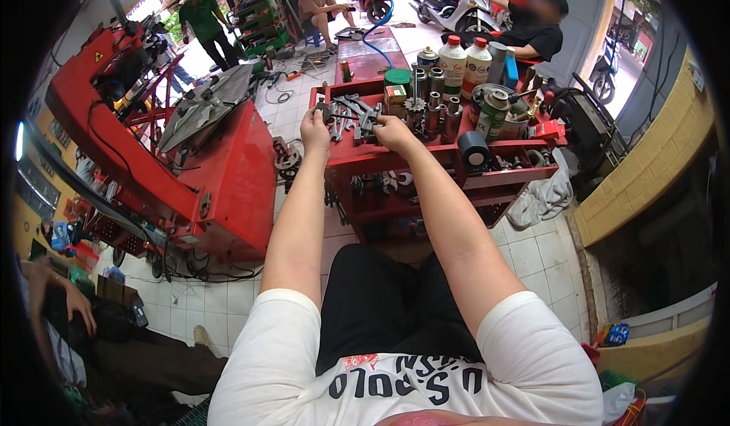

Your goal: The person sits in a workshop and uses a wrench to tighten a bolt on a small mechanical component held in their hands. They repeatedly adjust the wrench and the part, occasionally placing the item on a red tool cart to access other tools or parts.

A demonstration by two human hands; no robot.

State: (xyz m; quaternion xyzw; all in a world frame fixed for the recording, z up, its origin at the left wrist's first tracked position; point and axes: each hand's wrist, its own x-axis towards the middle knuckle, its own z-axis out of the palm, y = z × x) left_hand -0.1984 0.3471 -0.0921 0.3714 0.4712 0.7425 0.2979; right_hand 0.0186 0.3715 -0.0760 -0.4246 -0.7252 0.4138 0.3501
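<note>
Both my arms reach forward over a red tool cart [365,158]. My left hand [315,131] is closed on a small dark block-like piece [324,111] at the cart's left edge. My right hand [393,134] is closed at the middle of the tray, its fingers curled around something mostly hidden behind them. Between the hands and just beyond them lie several metal wrenches [354,109] in a loose pile. A dark thin bar shows between my hands; whether either hand holds it is unclear. Right of my right hand stand several steel sockets [433,114].
White bottles with red caps [453,65], a spray can [494,114] and a black cylinder [474,152] crowd the cart's right side. A large red machine [220,182] stands left. A blue air hose [389,7] hangs ahead. Several people are around, one seated at right [532,30].
</note>
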